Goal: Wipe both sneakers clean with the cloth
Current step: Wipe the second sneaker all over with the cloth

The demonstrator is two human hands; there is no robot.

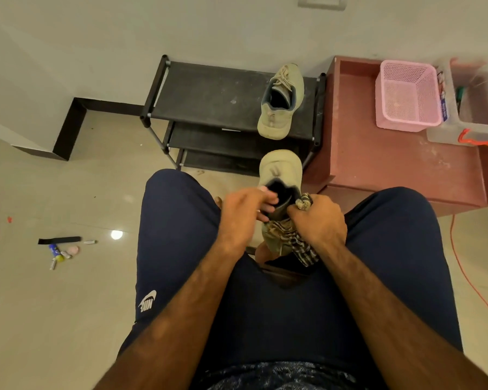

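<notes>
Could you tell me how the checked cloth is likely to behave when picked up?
Probably floppy: the checked cloth bunches in the right hand and drapes against the held sneaker. Likely light, as loose ends hang unsupported.

A black tiered shoe rack (209, 98) stands against the pale wall. Just beside it on the right is a reddish-brown cabinet (392, 167), which carries a pink mesh basket (406, 101) and, farther from the rack, a clear plastic box (475, 114). An orange cord (452, 229) trails over the tiled floor (68, 319) beyond the cabinet. Well left of the rack lie a black strap (59, 240) and small batteries (53, 263).
</notes>
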